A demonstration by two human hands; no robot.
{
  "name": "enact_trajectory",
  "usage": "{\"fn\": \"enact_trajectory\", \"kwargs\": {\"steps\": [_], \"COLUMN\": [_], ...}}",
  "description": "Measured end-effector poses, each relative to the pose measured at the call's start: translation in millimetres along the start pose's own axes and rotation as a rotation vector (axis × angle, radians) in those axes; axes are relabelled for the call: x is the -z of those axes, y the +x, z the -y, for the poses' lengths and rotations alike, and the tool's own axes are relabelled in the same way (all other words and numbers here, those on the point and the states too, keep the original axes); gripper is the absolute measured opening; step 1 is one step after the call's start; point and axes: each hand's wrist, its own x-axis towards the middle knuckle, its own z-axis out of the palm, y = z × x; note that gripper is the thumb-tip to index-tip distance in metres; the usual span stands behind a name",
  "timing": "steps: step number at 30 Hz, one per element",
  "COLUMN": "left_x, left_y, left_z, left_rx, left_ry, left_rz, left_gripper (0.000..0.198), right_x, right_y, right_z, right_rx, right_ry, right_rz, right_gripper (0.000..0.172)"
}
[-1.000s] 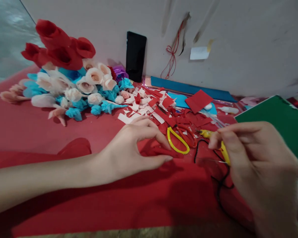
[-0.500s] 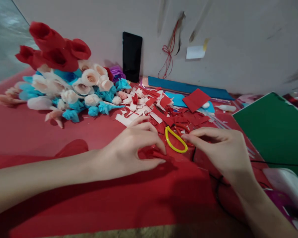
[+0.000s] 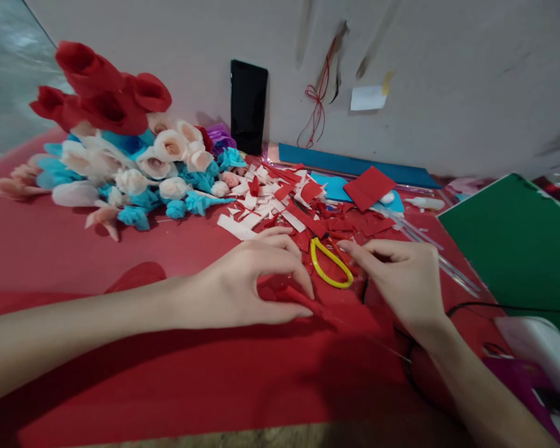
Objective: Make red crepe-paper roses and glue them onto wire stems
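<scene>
Grey wall (image 3: 424,74) is fronted by a red table (image 3: 74,255), along whose near edge a red sheet (image 3: 191,386) is spread. A green board (image 3: 513,249) is seen at right; paper flowers (image 3: 168,146) are heaped at left. The right hand (image 3: 401,277) is narrowly pinched beside yellow-looped scissors (image 3: 340,285); whether anything is held cannot be told. By the left hand (image 3: 242,283), a small red paper piece (image 3: 287,294) is held between thumb and fingers over the sheet.

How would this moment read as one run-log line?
left hand: pinching a thin red paper roll; right hand: beside scissors with yellow and red handles, contact unclear; nearby: red and white paper scraps
</scene>
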Motion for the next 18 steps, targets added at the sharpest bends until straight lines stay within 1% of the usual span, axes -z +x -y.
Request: {"fn": "enact_trajectory", "kwargs": {"steps": [1, 2, 3, 4, 6, 7, 8, 9, 10, 12, 14, 18], "left_x": [0.8, 1.5, 2.2, 2.8, 3.7, 3.9, 4.2, 4.3, 4.5, 4.7, 4.7, 2.4], "left_y": [0, 0, 0, 0, 0, 1, 1, 1, 1, 2, 2, 1], "left_z": [0, 0, 1, 2, 5, 6, 7, 8, 9, 9, 9, 7], "left_rx": [0.027, 0.052, 0.064, 0.062, 0.041, 0.033, 0.026, 0.018, 0.017, 0.018, 0.03, 0.079], "left_ry": [-0.019, -0.037, -0.057, -0.079, -0.124, -0.148, -0.172, -0.196, -0.217, -0.253, -0.267, -0.255], "left_rz": [0.003, 0.002, 0.0, 0.001, 0.005, 0.007, 0.005, -0.002, -0.012, -0.036, -0.057, -0.11], "left_gripper": [0.005, 0.005, 0.006, 0.007, 0.009, 0.009, 0.009, 0.009, 0.009, 0.01, 0.011, 0.014], "right_x": [0, 0, 1, 3, 7, 9, 10, 11, 12, 11, 10, 8], "right_y": [1, 2, 2, 2, -1, -3, -5, -7, -9, -12, -14, -17], "right_z": [-1, -1, -1, 1, 6, 10, 13, 16, 18, 21, 23, 26], "right_rx": [-0.008, -0.024, -0.046, -0.069, -0.116, -0.14, -0.167, -0.206, -0.246, -0.295, -0.278, -0.191], "right_ry": [0.005, 0.017, 0.04, 0.078, 0.181, 0.238, 0.294, 0.349, 0.395, 0.426, 0.394, 0.297], "right_rz": [-0.008, 0.01, 0.069, 0.177, 0.461, 0.595, 0.703, 0.779, 0.818, 0.851, 0.848, 0.827], "right_gripper": [0.01, 0.018, 0.027, 0.03, 0.023, 0.026, 0.03, 0.03, 0.027, 0.024, 0.025, 0.031]}}
